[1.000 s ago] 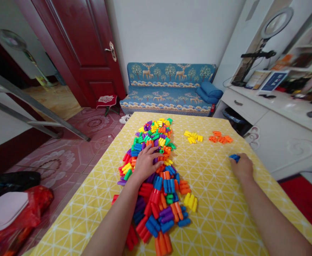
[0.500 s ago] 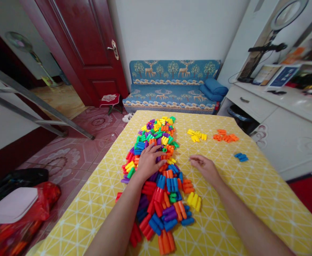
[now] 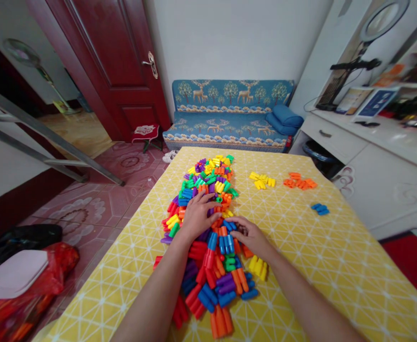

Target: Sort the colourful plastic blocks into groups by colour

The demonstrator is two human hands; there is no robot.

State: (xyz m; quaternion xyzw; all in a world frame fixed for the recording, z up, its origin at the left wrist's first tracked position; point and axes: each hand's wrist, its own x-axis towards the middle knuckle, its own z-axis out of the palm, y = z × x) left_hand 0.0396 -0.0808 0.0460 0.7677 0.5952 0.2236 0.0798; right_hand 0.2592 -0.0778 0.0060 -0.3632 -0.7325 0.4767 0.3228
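A long heap of bullet-shaped plastic building blocks (image 3: pixel 206 297), in red, blue, orange, yellow, green and purple, runs down the yellow patterned tablecloth (image 3: pixel 297 256). My left hand (image 3: pixel 199 213) lies palm down over the middle of the heap, fingers spread, holding nothing that shows. At the heap's right edge, my right hand (image 3: pixel 249 235) has its thumb and forefinger on either side of a blue block (image 3: pixel 230 225), touching it. Just below that hand are another blue block (image 3: pixel 226 244) and a yellow block (image 3: pixel 258 268).
To the right lie separate groups of yellow blocks (image 3: pixel 262 180), orange blocks (image 3: pixel 300 181) and blue blocks (image 3: pixel 320 209). A blue sofa (image 3: pixel 226 126) stands beyond the table, with a white cabinet (image 3: pixel 383 185) on the right. A metal ladder (image 3: pixel 76 164) leans at left.
My right hand has moved left from the bare tablecloth to the heap's edge, its fingers now at a blue block. My left hand stays in place on the heap.
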